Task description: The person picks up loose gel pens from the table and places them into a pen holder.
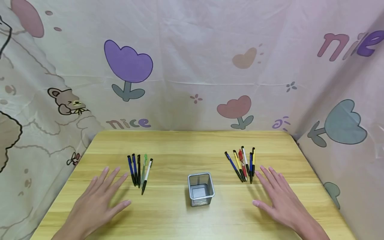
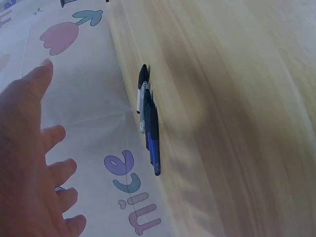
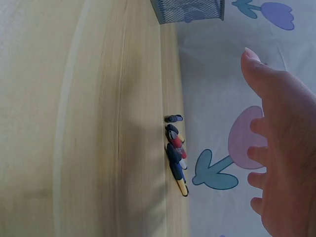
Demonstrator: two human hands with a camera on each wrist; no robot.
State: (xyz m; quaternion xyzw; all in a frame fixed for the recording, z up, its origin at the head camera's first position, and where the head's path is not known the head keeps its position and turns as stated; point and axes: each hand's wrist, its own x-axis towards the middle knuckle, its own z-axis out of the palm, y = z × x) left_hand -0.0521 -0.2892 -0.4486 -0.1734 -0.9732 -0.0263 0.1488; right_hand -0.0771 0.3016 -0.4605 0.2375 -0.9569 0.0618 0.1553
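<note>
My left hand (image 1: 96, 203) is spread, fingers straight, holding nothing, beside the left group of pens (image 1: 138, 171), which has blue, black, green and white ones. On the other side my right hand (image 1: 283, 201) is likewise spread and holds nothing, its fingertips close to the right group of pens (image 1: 243, 163) in blue, yellow, red and white. Between the groups stands a square mesh holder (image 1: 201, 201) with nothing visible inside. The left wrist view shows the left hand (image 2: 29, 163) and pens (image 2: 153, 133); the right wrist view shows the right hand (image 3: 291, 148) and pens (image 3: 175, 148).
The light wooden table (image 1: 168, 146) ends at the back and sides against a printed cloth (image 1: 186, 40) with flowers, bears and lettering. In the right wrist view the mesh holder (image 3: 190, 11) shows at the top edge.
</note>
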